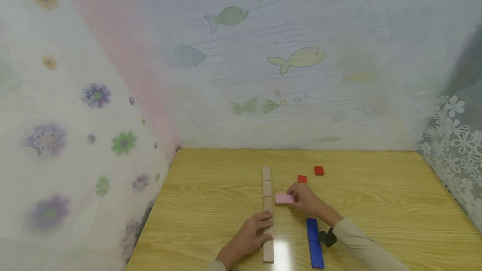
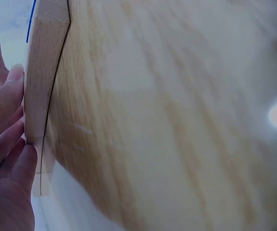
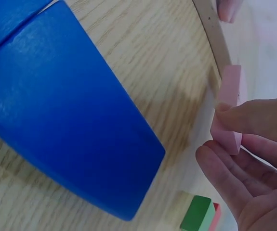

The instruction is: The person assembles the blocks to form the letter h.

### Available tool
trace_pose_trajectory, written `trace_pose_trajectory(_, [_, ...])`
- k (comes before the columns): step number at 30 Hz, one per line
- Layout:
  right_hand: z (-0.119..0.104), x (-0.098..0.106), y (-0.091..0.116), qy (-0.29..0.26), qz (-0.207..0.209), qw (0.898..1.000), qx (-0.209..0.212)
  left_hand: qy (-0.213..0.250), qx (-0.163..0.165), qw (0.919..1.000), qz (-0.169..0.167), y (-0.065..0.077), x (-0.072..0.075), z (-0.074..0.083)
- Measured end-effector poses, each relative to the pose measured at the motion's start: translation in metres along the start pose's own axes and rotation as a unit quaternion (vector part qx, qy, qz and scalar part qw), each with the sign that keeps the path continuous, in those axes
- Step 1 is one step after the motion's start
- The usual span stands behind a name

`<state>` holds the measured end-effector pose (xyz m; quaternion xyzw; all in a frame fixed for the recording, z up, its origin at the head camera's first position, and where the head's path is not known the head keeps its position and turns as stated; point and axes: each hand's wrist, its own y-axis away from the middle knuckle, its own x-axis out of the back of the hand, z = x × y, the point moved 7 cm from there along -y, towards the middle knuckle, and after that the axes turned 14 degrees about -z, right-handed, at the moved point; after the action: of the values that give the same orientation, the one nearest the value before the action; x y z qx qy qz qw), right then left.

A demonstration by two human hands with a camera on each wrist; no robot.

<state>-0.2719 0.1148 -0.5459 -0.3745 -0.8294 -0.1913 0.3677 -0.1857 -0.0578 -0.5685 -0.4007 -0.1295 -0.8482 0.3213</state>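
Observation:
A row of plain wooden blocks (image 1: 267, 251) runs end to end, away from the person, across the table. My left hand (image 1: 251, 233) rests over the near half of this row, its fingers lying across the top. In the left wrist view, its thumb and fingertips touch the edge of a wooden block (image 2: 46, 72). My right hand (image 1: 309, 200) pinches a pink rectangular block (image 1: 284, 198) between thumb and fingers, just right of the row and apart from it. The right wrist view shows the thumb on one face of the pink block (image 3: 230, 86).
Two blue blocks (image 1: 314, 244) lie end to end below the right forearm, beside a black object (image 1: 328, 238) near the right wrist. Two small red blocks (image 1: 319, 170) (image 1: 302, 178) sit beyond the right hand. Patterned sheets (image 1: 241, 129) surround the wooden table (image 1: 395, 204).

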Motion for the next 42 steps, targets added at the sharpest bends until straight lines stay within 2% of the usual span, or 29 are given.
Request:
trace_pose_trajectory(17, [0.0, -0.008, -0.006, -0.014, -0.009, 1.0, -0.016, 0.007, 0.006, 1.0, -0.002, 0.0, 0.0, 0.0])
trace_pose_trajectory(28, [-0.001, -0.007, -0.01, -0.008, 0.006, 1.0, -0.013, -0.004, -0.004, 1.0, 0.004, 0.001, 0.002, 0.002])
trace_pose_trajectory(35, [0.0, -0.008, -0.014, 0.011, 0.0, 1.0, -0.014, -0.005, -0.005, 1.0, 0.004, 0.001, 0.002, 0.002])
trace_pose_trajectory(42, [0.002, -0.009, -0.016, 0.0, -0.01, 1.0, -0.016, -0.003, 0.001, 1.0, 0.002, 0.001, 0.0, 0.0])
